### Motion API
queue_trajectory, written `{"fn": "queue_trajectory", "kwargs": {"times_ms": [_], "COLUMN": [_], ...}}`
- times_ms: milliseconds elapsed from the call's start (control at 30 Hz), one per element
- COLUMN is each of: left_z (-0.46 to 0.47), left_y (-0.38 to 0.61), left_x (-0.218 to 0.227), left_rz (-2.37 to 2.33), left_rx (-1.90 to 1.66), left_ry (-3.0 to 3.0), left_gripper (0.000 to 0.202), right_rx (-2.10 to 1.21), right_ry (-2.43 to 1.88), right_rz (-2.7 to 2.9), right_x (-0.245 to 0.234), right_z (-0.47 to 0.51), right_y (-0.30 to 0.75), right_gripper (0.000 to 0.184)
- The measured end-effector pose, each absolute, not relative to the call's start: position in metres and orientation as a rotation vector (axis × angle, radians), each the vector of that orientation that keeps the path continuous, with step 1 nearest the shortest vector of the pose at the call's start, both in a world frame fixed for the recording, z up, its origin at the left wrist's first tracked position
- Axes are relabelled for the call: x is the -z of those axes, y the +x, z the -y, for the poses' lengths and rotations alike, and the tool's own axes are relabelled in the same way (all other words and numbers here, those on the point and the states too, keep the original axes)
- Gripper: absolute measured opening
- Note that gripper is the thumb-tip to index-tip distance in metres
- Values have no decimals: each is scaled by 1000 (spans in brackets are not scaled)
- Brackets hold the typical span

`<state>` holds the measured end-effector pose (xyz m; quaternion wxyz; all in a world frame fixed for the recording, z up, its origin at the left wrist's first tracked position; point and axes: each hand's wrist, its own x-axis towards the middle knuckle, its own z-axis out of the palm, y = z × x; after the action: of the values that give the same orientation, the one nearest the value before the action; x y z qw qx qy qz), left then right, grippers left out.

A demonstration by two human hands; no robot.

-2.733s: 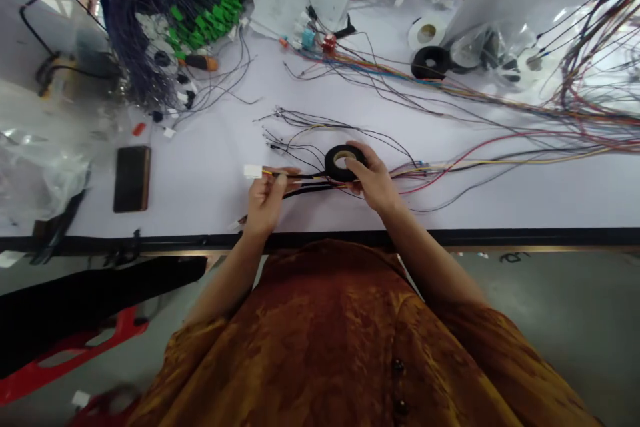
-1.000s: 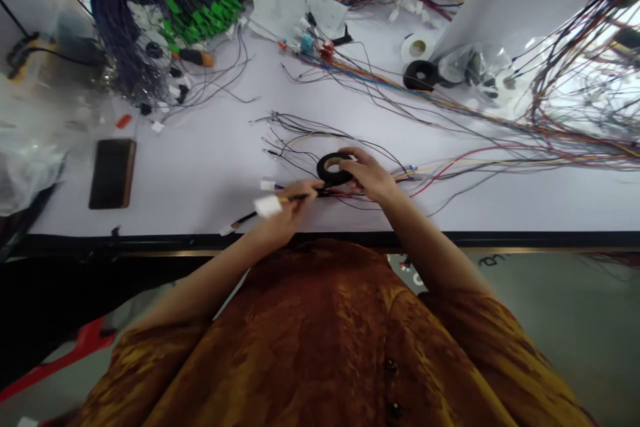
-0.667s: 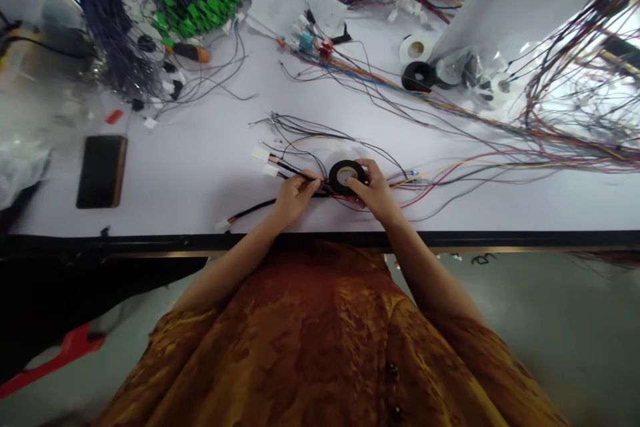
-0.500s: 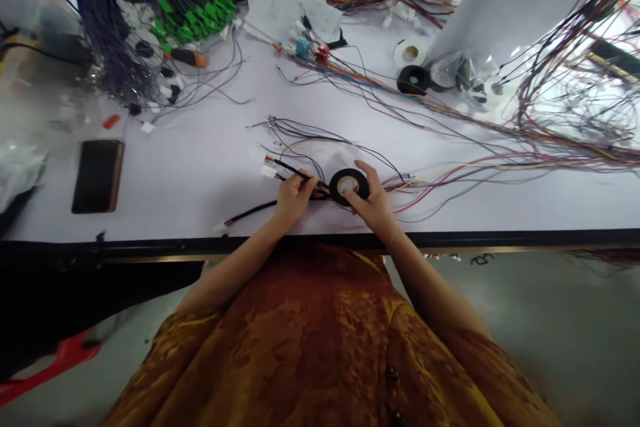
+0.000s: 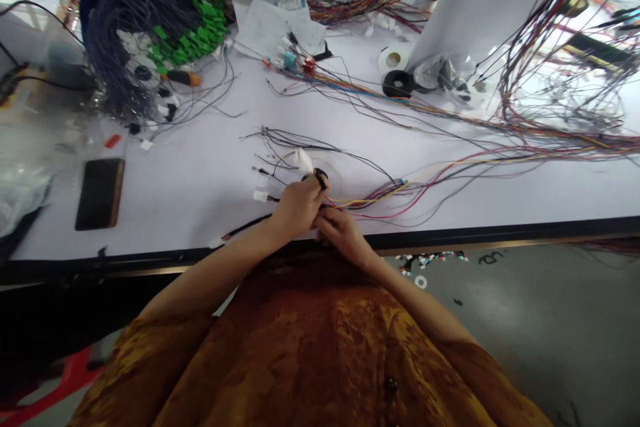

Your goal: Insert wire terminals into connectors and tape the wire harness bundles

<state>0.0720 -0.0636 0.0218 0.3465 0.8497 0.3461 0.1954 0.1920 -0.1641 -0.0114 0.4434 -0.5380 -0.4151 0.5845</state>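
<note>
My left hand (image 5: 299, 205) is closed at the table's front edge, its fingers around a roll of black tape (image 5: 321, 178) that shows only in part. Just below and to the right, my right hand (image 5: 344, 232) pinches the wire bundle (image 5: 357, 202), whose red, yellow and dark wires run out to the right. The pinched spot itself is hidden by the fingers. A blurred white connector (image 5: 303, 161) stands up above my left hand. Left of that hand, a black-sleeved cable (image 5: 249, 225) and another white connector (image 5: 261, 196) stick out.
Loose black wires (image 5: 320, 142) lie just behind my hands. A phone (image 5: 100, 193) rests at left. Farther back are a coil of dark wires with green connectors (image 5: 193, 40), an orange-handled tool (image 5: 183, 77), papers (image 5: 280, 27) and another black tape roll (image 5: 399, 83).
The tape roll has gone from my right hand to my left and now shows less. My right hand has moved down and left onto the wires. The view has shifted slightly.
</note>
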Motion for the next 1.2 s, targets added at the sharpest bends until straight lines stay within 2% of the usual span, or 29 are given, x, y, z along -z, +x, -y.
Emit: {"fn": "queue_trajectory", "kwargs": {"times_ms": [100,200,300,433,633,767,867,1000,1100,1200], "left_z": [77,81,78,73,72,73,70,61,59,66], "left_y": [62,50,43,45,55,60,61,64,73,82], "left_x": [-10,6,21,34,37,36,32,11,-9,-21], "left_rz": [-670,-567,-862,-1172,-1113,-1184,-1193,-1177,-1184,-1129], "left_rx": [-489,-597,-782,-793,-719,-738,-727,-669,-483,-213], "left_ry": [2475,2450,2013,1353,1269,1229,1310,1640,2051,2412], "left_gripper": [17,17,18,27,18,15,16,14,14,19], "right_rx": [-1287,-1372,-1422,-1368,-1292,-1268,-1291,-1337,-1408,-1511], "right_ry": [-1423,-1416,-1468,-1517,-1611,-1631,-1637,-1592,-1492,-1285], "right_rz": [764,680,696,744,800,793,898,906,862,894], "right_x": [4,7,15,20,16,3,-10,-11,1,15], "right_z": [143,118,103,103,109,123,142,167,177,179], "right_y": [222,236,234,231,236,237,231,210,187,173], "right_gripper": [24,41,44,53,44,55,62,59,57,64]}}
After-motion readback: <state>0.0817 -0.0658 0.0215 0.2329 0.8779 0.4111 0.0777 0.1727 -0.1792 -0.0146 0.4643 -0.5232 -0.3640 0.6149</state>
